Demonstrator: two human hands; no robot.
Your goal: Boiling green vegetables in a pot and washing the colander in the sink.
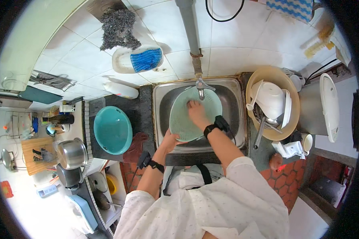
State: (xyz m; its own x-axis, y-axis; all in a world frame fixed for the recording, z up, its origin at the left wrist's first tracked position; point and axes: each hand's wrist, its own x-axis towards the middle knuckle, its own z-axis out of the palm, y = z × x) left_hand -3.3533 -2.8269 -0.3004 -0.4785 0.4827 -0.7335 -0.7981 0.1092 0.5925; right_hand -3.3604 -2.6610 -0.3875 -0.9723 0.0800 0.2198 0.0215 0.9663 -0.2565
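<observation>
A pale green plastic colander (179,119) is tilted inside the stainless steel sink (239,131), under the metal tap (201,86). My left hand (168,141) grips its near left rim, thumb on the inner side. Inside the colander, my right hand (196,112) presses its fingers against the perforated wall. Something small and dark shows at those fingertips, too blurred to name, and the palm hides whatever lies beneath. Each wrist wears a black strap with a small device.
Left of the sink stands a turquoise plastic basin (113,130) holding some water, with a white bottle (121,90) behind. To the right, a beige basin (291,119) holds white bowls (269,97) and metal utensils. A grey pipe (189,30) runs down the tiled wall to the tap.
</observation>
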